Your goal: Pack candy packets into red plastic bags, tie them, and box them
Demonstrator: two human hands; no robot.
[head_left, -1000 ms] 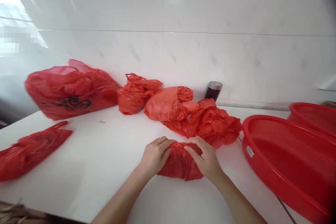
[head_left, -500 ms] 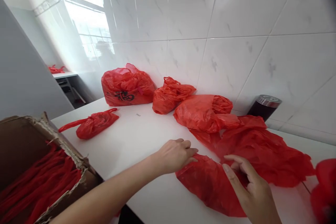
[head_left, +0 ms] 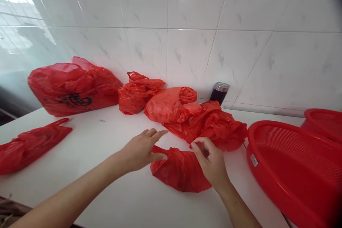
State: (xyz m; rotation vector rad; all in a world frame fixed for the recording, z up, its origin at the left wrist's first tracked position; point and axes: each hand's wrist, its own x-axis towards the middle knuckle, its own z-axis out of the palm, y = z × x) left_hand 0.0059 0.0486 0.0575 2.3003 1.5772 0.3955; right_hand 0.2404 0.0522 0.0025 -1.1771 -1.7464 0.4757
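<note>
A small crumpled red plastic bag [head_left: 179,169] lies on the white counter [head_left: 112,156] just in front of me. My left hand [head_left: 141,148] hovers at its left end, fingers stretched out and apart, thumb touching the bag's edge. At the bag's upper right edge my right hand [head_left: 210,162] has its fingers curled in a pinch; what they hold is hidden. Behind it lies a loose heap of red bags [head_left: 213,124].
More red bags sit along the tiled wall: a big printed one [head_left: 72,87] at left, a knotted one [head_left: 137,92], a stuffed one [head_left: 169,105]. Another bag [head_left: 29,146] lies far left. A dark cylinder [head_left: 219,92] stands by the wall. Red plastic baskets [head_left: 294,171] fill the right.
The view swung left and back to centre. Both hands came off the small bag they were pressing; the left now spreads open at its end, the right pinches at its top edge.
</note>
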